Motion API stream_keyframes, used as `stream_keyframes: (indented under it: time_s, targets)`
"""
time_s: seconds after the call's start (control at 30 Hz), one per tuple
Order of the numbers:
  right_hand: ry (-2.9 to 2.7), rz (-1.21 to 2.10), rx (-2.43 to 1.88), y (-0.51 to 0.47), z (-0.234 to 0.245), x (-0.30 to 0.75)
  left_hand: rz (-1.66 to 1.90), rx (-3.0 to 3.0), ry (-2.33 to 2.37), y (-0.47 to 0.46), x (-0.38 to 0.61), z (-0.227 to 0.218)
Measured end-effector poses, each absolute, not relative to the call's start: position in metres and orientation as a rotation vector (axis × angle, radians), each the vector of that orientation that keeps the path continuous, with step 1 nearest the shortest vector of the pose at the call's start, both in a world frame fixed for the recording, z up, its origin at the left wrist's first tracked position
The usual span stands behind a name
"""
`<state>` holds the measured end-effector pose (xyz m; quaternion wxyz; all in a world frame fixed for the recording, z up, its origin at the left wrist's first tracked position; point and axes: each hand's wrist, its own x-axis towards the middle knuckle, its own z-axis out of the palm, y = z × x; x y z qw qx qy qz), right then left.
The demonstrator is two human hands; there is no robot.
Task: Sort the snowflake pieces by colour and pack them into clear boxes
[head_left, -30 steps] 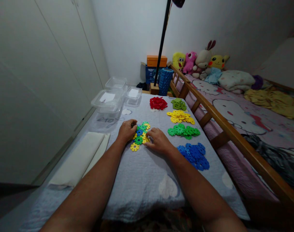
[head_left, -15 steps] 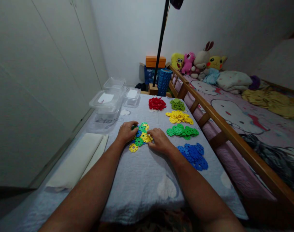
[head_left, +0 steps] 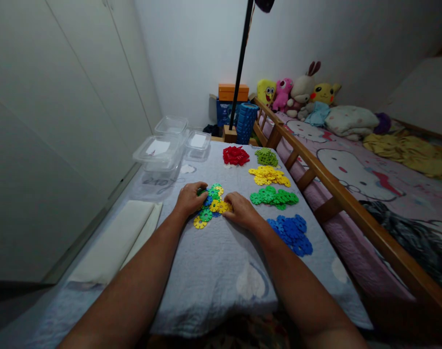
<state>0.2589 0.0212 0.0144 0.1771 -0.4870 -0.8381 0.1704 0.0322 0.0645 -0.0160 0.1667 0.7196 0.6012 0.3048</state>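
A small mixed pile of snowflake discs (head_left: 214, 206), in yellow, green and blue, lies on the cloth between my hands. My left hand (head_left: 189, 199) curls at the pile's left side, with dark green discs (head_left: 201, 192) partly showing between thumb and forefinger. At the right side, my right hand (head_left: 240, 209) pinches a yellow snowflake disc (head_left: 228, 207); its fingertips partly cover it. A single yellow disc (head_left: 199, 222) lies at the pile's near edge. Sorted heaps of blue discs (head_left: 292, 235), green discs (head_left: 274, 197) and yellow discs (head_left: 270, 175) sit beyond my right hand.
Farther back are a red heap (head_left: 236, 155) and a light green heap (head_left: 266, 157). Clear plastic boxes (head_left: 159, 157) stand at the back left, with folded cream cloth (head_left: 114, 242) nearer. A wooden bed rail (head_left: 311, 157) runs along the right; a black pole (head_left: 240, 68) rises behind.
My right hand has shifted slightly right, drawing yellow discs a little away from the pile. A green disc near the front has moved slightly left. My left hand stays put.
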Motion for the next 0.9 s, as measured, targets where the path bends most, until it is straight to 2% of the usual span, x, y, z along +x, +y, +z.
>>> stream_keyframes:
  time_s: [0.37,0.63,0.9]
  targets:
    - [-2.282,0.603,-1.538,0.025,0.03,0.27,0.845,2.062,1.717,0.064,0.033,-0.013]
    - [-2.161,0.534,-1.563,0.041,0.055,0.294,0.849,2.04,1.721,0.064,0.033,-0.013]
    - [-1.78,0.283,-1.744,0.104,0.066,0.379,0.828,2.05,1.737,0.064,0.033,-0.011]
